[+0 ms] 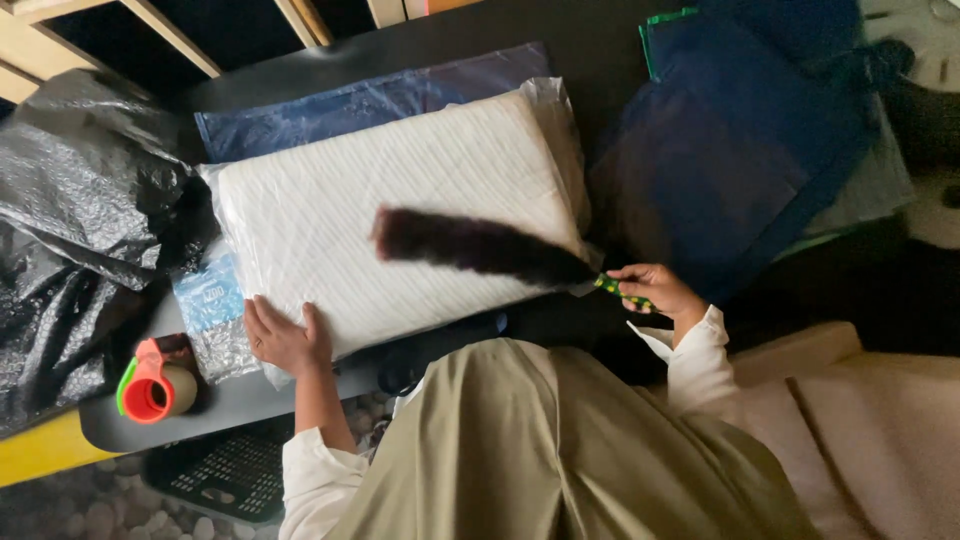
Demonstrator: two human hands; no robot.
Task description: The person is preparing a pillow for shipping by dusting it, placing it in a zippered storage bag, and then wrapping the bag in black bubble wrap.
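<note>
Nearest is the person's lap in khaki cloth (560, 450) with white sleeves, seated at a dark table (240, 405). Left hand (285, 340) lies flat, fingers spread, on the near-left corner of a white quilted pad in clear plastic wrap (400, 215), pinning it to the table. Right hand (655, 290) is closed in a pinch on a small green-and-yellow handle (618, 290) at the pad's near-right corner; a dark blurred streak (470, 245) runs from that handle across the pad, too smeared to tell what it is, maybe a brush or a strap. On the near-left table edge sits a tape dispenser (155, 385), red and green with a tan roll, just beside a small clear bag with a blue label (212, 305) that is partly under the pad. Below the table a black plastic crate (225, 475) stands on a pebbled floor. Further left, crumpled black plastic sheeting (80, 220). Beyond the pad, a flat blue plastic bag (370, 100); far right, a folded navy cloth bag (730, 150) with a green edge. Risks, as I judge it: only one corner is held, so the slick wrap could slide or twist if the right hand pulls hard; the pad overhangs the near edge and could tip off; the dispenser is close to the edge and could be knocked down by the left elbow.
</note>
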